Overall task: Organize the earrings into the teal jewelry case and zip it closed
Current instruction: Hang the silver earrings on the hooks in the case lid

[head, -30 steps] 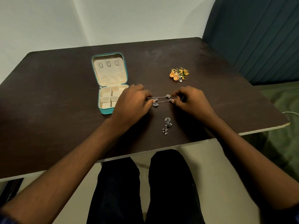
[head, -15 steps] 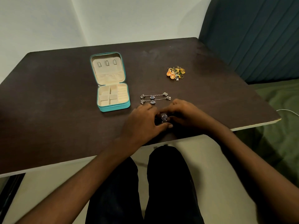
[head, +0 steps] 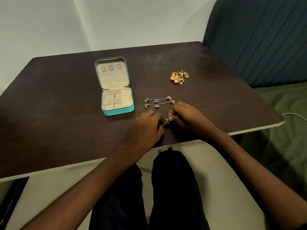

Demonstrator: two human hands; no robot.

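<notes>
The teal jewelry case (head: 118, 112) lies open on the dark table, its cream lid flat behind its divided tray. Two long silver chain earrings (head: 158, 102) lie side by side to the right of the case. A pile of orange and yellow earrings (head: 179, 76) sits farther back on the right. My left hand (head: 146, 128) and my right hand (head: 187, 117) meet near the table's front edge. Their fingertips pinch a small silver jhumka earring (head: 166, 121) between them, mostly hidden by the fingers.
The dark table (head: 58, 105) ends in a pale front edge just below my hands. A dark teal padded panel (head: 265, 39) rises at the right, with green fabric (head: 285, 130) below it. My legs are under the table.
Both hands left the long chain earrings, which now lie straightened beside the case, and came down toward the front edge onto the small silver earrings.
</notes>
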